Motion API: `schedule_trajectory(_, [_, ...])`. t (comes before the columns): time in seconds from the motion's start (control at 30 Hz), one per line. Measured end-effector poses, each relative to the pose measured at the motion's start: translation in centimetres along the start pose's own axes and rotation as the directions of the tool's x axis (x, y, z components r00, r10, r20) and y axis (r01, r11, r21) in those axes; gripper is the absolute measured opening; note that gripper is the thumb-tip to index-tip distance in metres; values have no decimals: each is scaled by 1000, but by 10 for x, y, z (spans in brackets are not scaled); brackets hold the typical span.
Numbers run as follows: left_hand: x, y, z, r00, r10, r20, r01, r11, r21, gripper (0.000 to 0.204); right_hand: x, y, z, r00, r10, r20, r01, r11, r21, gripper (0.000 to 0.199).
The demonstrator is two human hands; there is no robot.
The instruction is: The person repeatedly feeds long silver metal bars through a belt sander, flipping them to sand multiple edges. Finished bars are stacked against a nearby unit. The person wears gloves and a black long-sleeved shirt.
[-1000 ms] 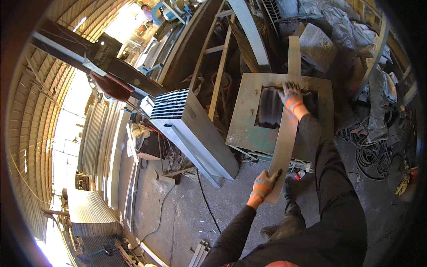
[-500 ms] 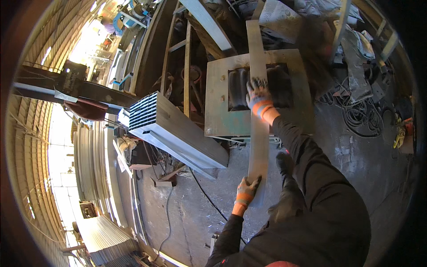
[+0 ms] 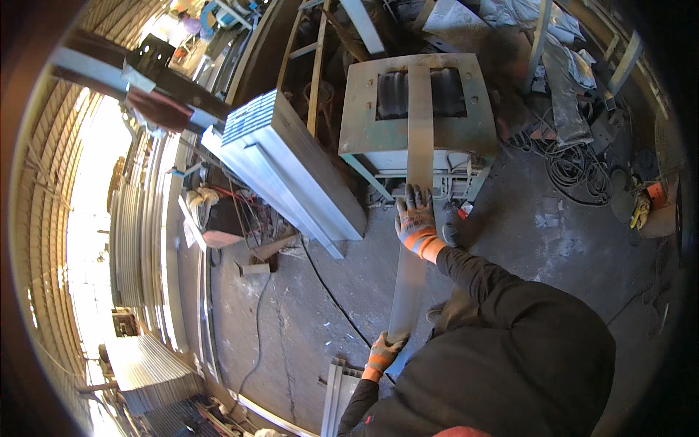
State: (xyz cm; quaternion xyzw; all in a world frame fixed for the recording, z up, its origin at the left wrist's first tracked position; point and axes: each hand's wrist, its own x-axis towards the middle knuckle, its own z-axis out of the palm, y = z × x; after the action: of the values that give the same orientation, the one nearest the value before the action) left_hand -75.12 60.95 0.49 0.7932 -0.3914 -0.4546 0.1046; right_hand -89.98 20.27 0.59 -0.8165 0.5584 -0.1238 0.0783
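Evidently, from my end, the left hand is gripping the near end of the long metal strip, thumb on top; the right hand lies palm down further up it, fingers spread rather than wrapped around. Beyond that palm, the strip runs across the machine table and over its dark opening. I'd press lightly and evenly, keeping both hands in line so this thin length doesn't bow. It looks flat, satiny, straight-edged; the tabletop is dull, greenish, worn. Left of the grip sits a stack of smooth silvery sections.
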Motion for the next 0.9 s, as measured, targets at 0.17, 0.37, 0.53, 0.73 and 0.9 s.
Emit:
schedule_trajectory(0.17, [-43,-49,3,993,100,65,-79,961,-266,74,-53,-24,2,999,-41,12,40,992,119,55])
schedule_trajectory(0.37, [-12,18,-30,982,152,116,-158,987,38,72,22,37,9,927,16,-376,155,895,418,66])
schedule_trajectory(0.53, [93,177,-15,915,310,-256,-245,935,256,61,219,120,6,943,235,-235,-88,859,505,82])
schedule_trajectory(0.73, [280,398,-14,854,409,-321,-254,868,428,53,473,239,-12,954,286,-85,-291,956,-46,79])
schedule_trajectory(0.9, [368,494,-22,861,414,-296,-247,849,467,54,577,313,-25,935,356,-2,-354,930,-97,82])
